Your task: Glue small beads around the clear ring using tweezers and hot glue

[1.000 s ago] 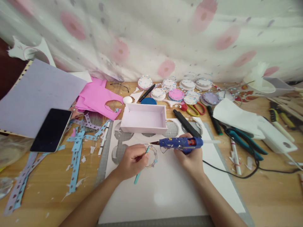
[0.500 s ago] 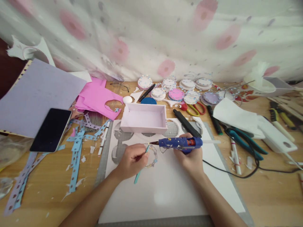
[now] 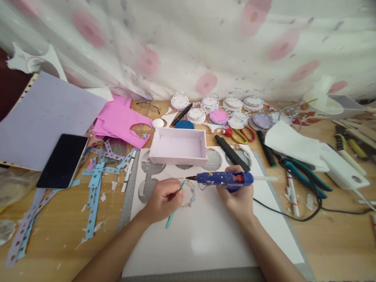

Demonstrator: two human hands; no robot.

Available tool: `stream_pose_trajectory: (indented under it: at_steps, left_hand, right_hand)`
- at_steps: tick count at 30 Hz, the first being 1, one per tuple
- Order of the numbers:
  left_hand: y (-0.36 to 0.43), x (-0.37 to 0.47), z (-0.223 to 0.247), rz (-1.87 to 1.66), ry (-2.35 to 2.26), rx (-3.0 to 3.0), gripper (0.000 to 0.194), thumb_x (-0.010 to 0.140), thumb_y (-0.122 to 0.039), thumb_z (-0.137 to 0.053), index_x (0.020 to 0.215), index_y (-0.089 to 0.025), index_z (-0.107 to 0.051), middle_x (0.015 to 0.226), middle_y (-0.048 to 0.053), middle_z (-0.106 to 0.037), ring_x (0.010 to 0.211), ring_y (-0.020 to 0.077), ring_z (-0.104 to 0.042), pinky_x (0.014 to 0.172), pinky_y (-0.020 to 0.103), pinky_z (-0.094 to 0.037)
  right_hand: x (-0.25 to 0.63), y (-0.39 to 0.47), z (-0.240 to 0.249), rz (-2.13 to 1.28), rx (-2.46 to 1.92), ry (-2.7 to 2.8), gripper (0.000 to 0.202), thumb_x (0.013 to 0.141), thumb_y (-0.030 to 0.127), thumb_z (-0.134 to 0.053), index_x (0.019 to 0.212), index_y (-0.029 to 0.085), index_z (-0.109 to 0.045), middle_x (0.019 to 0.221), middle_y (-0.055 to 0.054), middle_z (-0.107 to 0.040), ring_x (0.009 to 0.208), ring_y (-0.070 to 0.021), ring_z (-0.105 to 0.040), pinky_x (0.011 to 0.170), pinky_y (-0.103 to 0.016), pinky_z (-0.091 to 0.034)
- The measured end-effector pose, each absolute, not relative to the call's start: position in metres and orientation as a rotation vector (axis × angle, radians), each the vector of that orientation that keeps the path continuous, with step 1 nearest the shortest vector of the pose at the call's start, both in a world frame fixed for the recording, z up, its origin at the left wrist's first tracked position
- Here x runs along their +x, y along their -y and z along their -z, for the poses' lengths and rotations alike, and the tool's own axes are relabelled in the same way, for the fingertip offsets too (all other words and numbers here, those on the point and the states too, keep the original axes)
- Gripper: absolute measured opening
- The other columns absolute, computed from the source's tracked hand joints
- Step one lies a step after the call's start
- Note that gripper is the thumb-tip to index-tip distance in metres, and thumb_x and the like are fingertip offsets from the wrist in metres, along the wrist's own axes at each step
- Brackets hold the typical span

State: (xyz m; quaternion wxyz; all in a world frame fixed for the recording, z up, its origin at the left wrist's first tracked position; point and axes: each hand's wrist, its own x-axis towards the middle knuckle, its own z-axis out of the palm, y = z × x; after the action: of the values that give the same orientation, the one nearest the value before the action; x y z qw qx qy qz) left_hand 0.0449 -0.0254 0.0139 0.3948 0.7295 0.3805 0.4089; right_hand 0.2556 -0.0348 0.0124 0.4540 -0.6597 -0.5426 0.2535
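My left hand [image 3: 165,199] is closed in a pinch round slim teal tweezers [image 3: 169,220]. Their tip, with a tiny pale speck I cannot make out, meets the nozzle of a blue hot glue gun [image 3: 216,179]. The gun lies level in the grip of my right hand [image 3: 239,197], a white glue stick [image 3: 266,178] jutting from its back end. Below the nozzle a thin wire-like ring [image 3: 192,194] with small blue and pale bits rests on white card [image 3: 202,239], partly covered by my left fingers.
Behind my hands stands a pale lilac open box [image 3: 179,159]. Stacked decorated discs [image 3: 219,116] line the back. To the left are a phone [image 3: 62,161] and blue punched strips [image 3: 93,203]; rightward, teal-handled pliers [image 3: 308,178] and a black cord [image 3: 282,213].
The glue gun and my right hand have shifted slightly to the right, its nozzle still at the tweezers' tip. My left hand has barely moved.
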Motion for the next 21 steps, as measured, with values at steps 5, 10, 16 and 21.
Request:
stream_pose_trajectory:
  at_steps: [5,10,16,21]
  left_hand:
    - [0.025,0.045,-0.014,-1.061,-0.959,1.854,0.041,0.088,-0.017,-0.045,0.055,-0.021,-0.021,0.051,-0.005,-0.024,0.049,0.0104,-0.028,0.048,0.028,-0.027]
    - [0.025,0.043,-0.018,-1.096,-0.929,1.853,0.040,0.087,-0.015,-0.045,0.054,-0.020,-0.025,0.050,-0.005,-0.028,0.049,0.0103,-0.030,0.047,0.027,-0.026]
    - [0.032,0.039,-0.046,-1.209,-0.911,1.832,0.039,0.088,-0.011,-0.043,0.052,-0.019,-0.031,0.048,-0.004,-0.032,0.048,0.0104,-0.034,0.047,0.027,-0.027]
    - [0.050,0.040,-0.081,-1.281,-0.754,1.817,0.041,0.092,-0.014,-0.043,0.053,-0.019,-0.034,0.047,-0.003,-0.036,0.049,0.0113,-0.035,0.049,0.029,-0.030]
  right_hand:
    - [0.258,0.037,-0.012,-0.462,-1.668,1.405,0.021,0.062,0.021,-0.058,0.077,0.024,-0.045,0.052,0.009,-0.044,0.041,-0.0108,-0.039,0.044,-0.024,-0.032]
    - [0.264,0.033,-0.007,-0.317,-1.618,1.411,0.023,0.064,0.024,-0.065,0.078,0.024,-0.046,0.059,0.008,-0.050,0.042,-0.0109,-0.045,0.043,-0.024,-0.036]
    - [0.292,0.031,-0.014,-0.129,-1.710,1.296,0.032,0.066,0.030,-0.068,0.090,0.022,-0.048,0.073,0.002,-0.054,0.059,-0.0169,-0.054,0.056,-0.030,-0.046]
    - [0.341,0.064,0.004,0.271,-1.890,1.415,0.040,0.068,0.030,-0.063,0.104,0.022,-0.048,0.088,-0.008,-0.057,0.084,-0.0311,-0.057,0.089,-0.057,-0.040]
